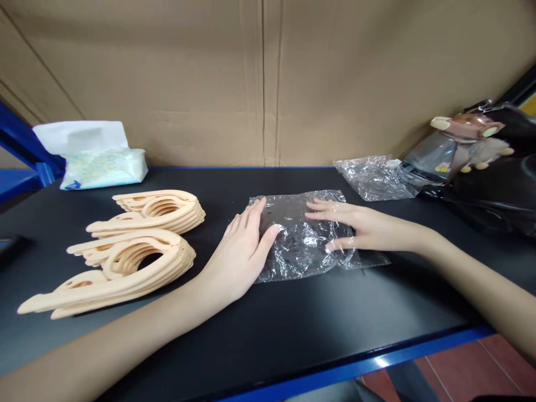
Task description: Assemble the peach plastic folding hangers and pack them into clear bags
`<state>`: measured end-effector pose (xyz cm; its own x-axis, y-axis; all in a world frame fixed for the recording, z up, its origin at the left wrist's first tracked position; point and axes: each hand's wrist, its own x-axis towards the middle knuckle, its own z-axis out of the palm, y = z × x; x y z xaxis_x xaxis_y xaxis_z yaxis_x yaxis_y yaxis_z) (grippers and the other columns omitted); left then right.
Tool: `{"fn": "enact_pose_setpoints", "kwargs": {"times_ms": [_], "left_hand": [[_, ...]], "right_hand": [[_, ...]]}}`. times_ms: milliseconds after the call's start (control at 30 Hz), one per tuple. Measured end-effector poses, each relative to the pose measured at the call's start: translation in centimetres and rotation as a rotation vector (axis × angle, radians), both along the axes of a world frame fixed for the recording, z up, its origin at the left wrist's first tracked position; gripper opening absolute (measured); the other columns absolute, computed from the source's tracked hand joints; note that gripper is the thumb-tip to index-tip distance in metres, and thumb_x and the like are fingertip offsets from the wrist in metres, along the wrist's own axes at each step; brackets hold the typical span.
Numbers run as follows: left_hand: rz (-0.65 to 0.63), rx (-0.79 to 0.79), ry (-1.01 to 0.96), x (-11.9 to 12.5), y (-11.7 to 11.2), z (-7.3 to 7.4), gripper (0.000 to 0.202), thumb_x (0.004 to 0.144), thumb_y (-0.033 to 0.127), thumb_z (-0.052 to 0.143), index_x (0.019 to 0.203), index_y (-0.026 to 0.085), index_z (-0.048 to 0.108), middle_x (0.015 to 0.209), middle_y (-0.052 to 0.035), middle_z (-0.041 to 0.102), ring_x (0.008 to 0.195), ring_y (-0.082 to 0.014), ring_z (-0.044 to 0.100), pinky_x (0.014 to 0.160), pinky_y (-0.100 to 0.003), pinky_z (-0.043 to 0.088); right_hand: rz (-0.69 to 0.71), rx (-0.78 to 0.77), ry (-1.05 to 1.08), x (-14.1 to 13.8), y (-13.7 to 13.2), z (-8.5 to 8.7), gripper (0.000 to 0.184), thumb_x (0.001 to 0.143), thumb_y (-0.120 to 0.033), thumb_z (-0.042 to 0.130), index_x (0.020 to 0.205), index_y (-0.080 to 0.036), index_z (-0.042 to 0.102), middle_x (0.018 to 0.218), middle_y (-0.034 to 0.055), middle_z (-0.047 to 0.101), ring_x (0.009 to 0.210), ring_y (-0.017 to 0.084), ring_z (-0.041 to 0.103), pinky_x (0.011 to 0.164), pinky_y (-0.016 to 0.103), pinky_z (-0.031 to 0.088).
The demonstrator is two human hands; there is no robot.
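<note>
A crumpled clear plastic bag (301, 245) lies flat in the middle of the black table (293, 335). My left hand (243, 251) rests flat on its left edge, fingers stretched out together. My right hand (355, 226) reaches in from the right with the fingers spread; they lie inside or under the clear film, which covers them. To the left of my left hand lie two stacks of peach-coloured plastic hangers (125, 251), folded and piled on one another.
A second crumpled clear bag (377, 176) lies at the back right beside a black bag with a plush toy (473, 139). A tissue pack (94, 159) sits at the back left. A cardboard wall (268, 78) stands behind. The table's blue front edge (377, 363) runs near me.
</note>
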<state>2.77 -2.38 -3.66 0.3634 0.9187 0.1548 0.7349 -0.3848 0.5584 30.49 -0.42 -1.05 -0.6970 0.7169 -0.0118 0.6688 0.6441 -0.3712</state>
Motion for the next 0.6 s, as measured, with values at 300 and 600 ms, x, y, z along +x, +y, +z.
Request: {"fn": "enact_pose_setpoints", "kwargs": {"times_ms": [300,600], "left_hand": [[-0.020,0.025,-0.042,-0.2,0.0,-0.4,0.067,0.098,0.053,0.025,0.150,0.010,0.026,0.157,-0.0178,0.033,0.146,-0.0292,0.028,0.119,-0.054,0.020],[-0.054,0.060,0.065,0.3,-0.4,-0.4,0.066,0.100,0.049,0.029,0.150,0.007,0.023,0.155,-0.0201,0.034,0.145,-0.0300,0.029,0.120,-0.055,0.016]], "right_hand": [[-0.374,0.449,0.004,2.3,0.9,1.9,0.025,0.093,-0.041,0.056,0.103,-0.024,0.072,0.105,0.0031,0.074,0.097,0.026,0.069,0.082,0.041,0.052],[-0.118,0.526,0.216,-4.0,-0.1,4.1,0.021,0.095,-0.031,0.056,0.108,-0.020,0.067,0.110,0.0063,0.070,0.107,0.023,0.063,0.095,0.040,0.048]]}}
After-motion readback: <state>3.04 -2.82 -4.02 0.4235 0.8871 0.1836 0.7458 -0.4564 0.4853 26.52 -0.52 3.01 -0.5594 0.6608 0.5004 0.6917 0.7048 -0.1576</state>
